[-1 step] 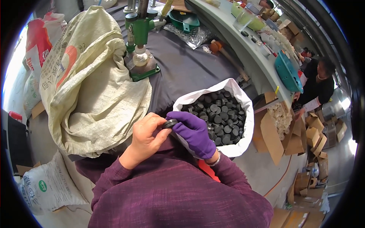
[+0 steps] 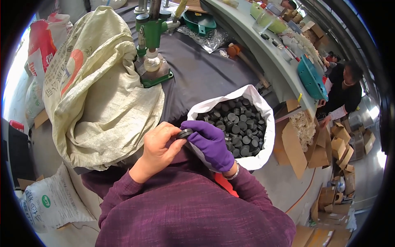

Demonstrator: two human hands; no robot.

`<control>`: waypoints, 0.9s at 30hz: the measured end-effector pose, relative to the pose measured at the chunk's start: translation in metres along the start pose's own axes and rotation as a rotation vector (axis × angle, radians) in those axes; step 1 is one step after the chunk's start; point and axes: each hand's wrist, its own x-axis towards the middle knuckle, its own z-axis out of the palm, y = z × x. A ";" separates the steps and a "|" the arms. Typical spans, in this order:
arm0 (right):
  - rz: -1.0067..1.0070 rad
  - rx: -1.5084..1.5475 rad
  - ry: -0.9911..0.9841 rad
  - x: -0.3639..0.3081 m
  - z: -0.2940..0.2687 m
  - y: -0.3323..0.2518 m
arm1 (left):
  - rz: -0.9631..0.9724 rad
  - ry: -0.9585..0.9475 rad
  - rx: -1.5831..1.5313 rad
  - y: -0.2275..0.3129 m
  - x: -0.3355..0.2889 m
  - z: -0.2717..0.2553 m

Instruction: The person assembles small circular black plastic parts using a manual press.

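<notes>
Between my two hands sits a round black cap (image 2: 184, 133) with grooved sides, tilted on its edge. My bare left hand (image 2: 159, 149) pinches its left side between thumb and fingers. The right hand (image 2: 212, 145), in a purple glove, grips the other side; part of the cap is hidden by its fingers. Just beyond the gloved hand stands a white sack (image 2: 266, 127) with its rim rolled open. Many similar black caps (image 2: 240, 123) are heaped inside it.
A large cream woven sack (image 2: 111, 103) lies slumped at left. Behind it stands a green hand press (image 2: 153, 35) on a dark cloth (image 2: 197, 66), with a mallet (image 2: 242, 55) to its right. Cardboard boxes (image 2: 294, 150) and a teal basket (image 2: 310, 78) are at right, near another person (image 2: 343, 88).
</notes>
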 end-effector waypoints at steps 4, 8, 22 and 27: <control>-0.004 0.013 0.019 0.000 -0.002 -0.001 | 0.040 0.023 -0.063 -0.001 0.002 0.002; -0.015 0.001 0.010 0.001 -0.001 0.001 | 0.029 0.036 -0.076 -0.002 0.000 0.002; -0.072 -0.009 -0.027 0.000 0.003 -0.001 | -0.018 0.082 -0.138 -0.012 -0.006 0.003; -0.166 -0.134 -0.036 0.004 -0.004 -0.005 | -0.073 0.027 -0.159 -0.009 -0.005 -0.002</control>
